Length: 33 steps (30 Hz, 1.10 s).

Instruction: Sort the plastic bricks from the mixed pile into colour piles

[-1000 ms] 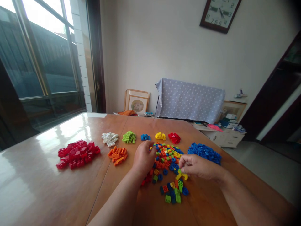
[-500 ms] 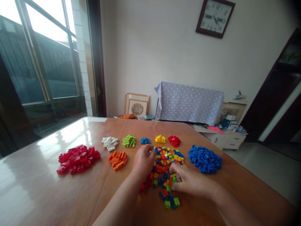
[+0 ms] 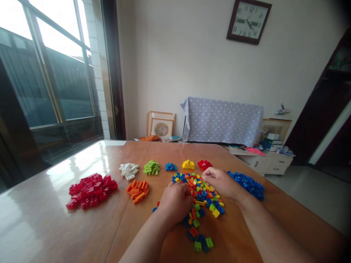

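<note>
A mixed heap of small toy building bricks (image 3: 201, 193), in red, orange, yellow, green and blue, lies between my hands on the table. My left hand (image 3: 177, 202) rests over the heap's left side, fingers curled down among the bricks; whatever they grip is hidden. At the heap's upper right, my right hand (image 3: 222, 180) has its thumb and fingers drawn together, and I cannot make out anything in them. Just beyond that hand sits a small pile of red bricks (image 3: 204, 165). To its right is a large pile of blue bricks (image 3: 248, 184), partly covered by the hand.
Sorted piles stand around on the brown table (image 3: 90, 233): dark pink-red bricks (image 3: 91, 191), orange bricks (image 3: 138, 191), white bricks (image 3: 128, 170), green bricks (image 3: 151, 167), blue bricks (image 3: 171, 167) and yellow bricks (image 3: 188, 164). A cloth-covered object (image 3: 222, 120) stands behind the table.
My right hand has moved up and away from me, from the near bricks to the heap's upper right. My left hand has come down and slightly right onto the heap.
</note>
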Each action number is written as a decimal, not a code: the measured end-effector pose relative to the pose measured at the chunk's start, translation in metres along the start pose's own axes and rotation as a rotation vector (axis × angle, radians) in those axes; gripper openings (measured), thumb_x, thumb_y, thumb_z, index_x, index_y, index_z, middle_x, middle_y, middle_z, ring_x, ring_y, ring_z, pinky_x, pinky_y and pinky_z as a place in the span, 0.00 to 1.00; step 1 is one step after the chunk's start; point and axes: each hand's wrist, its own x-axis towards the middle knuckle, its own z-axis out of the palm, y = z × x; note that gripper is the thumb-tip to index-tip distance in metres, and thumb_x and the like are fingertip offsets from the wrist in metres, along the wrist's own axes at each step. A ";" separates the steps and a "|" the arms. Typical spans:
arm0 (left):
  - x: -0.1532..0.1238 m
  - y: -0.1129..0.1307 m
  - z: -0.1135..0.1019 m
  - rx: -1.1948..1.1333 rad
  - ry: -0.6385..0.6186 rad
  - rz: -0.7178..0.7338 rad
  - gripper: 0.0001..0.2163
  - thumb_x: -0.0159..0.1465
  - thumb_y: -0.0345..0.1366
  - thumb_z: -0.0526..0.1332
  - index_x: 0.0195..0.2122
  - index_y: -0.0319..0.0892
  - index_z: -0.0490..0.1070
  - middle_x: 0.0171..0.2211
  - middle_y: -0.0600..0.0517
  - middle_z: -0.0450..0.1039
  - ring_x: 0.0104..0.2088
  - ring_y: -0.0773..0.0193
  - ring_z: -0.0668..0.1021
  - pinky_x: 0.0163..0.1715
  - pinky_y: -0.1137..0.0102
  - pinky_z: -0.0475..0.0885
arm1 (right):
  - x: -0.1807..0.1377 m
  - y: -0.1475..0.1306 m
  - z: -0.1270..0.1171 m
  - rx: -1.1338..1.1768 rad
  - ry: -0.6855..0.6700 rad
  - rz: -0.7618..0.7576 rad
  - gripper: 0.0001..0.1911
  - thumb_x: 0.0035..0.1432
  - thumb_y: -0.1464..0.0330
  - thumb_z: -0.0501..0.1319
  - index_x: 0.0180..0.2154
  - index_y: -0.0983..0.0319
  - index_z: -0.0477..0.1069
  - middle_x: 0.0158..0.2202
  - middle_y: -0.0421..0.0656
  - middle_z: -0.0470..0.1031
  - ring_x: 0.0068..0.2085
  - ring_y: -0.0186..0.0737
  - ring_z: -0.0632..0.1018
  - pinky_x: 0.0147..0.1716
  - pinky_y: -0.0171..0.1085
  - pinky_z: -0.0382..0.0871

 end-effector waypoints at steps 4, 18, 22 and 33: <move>-0.010 0.014 -0.001 0.111 -0.092 0.037 0.03 0.54 0.33 0.61 0.26 0.46 0.74 0.31 0.50 0.77 0.39 0.56 0.74 0.35 0.67 0.60 | 0.006 0.027 -0.003 0.017 0.163 0.041 0.13 0.58 0.58 0.58 0.33 0.61 0.71 0.25 0.36 0.68 0.28 0.34 0.68 0.28 0.32 0.60; -0.014 0.026 0.008 0.293 -0.138 -0.028 0.04 0.52 0.38 0.63 0.26 0.46 0.74 0.34 0.47 0.77 0.41 0.50 0.74 0.38 0.61 0.58 | -0.006 0.038 0.002 -0.215 0.086 -0.067 0.13 0.61 0.59 0.56 0.33 0.61 0.73 0.22 0.35 0.70 0.24 0.33 0.67 0.25 0.32 0.56; -0.013 0.029 0.005 0.333 -0.165 -0.065 0.04 0.53 0.39 0.62 0.26 0.46 0.74 0.34 0.46 0.77 0.41 0.48 0.74 0.39 0.60 0.59 | -0.003 0.042 -0.015 -0.234 0.164 -0.048 0.14 0.60 0.59 0.57 0.31 0.61 0.72 0.23 0.37 0.71 0.26 0.34 0.69 0.27 0.32 0.59; -0.014 0.026 0.010 0.265 -0.166 -0.106 0.02 0.52 0.35 0.62 0.24 0.47 0.75 0.33 0.49 0.78 0.43 0.50 0.74 0.40 0.63 0.60 | -0.004 0.044 0.001 -0.311 0.114 -0.061 0.12 0.61 0.61 0.57 0.35 0.60 0.74 0.26 0.38 0.74 0.27 0.35 0.71 0.27 0.32 0.58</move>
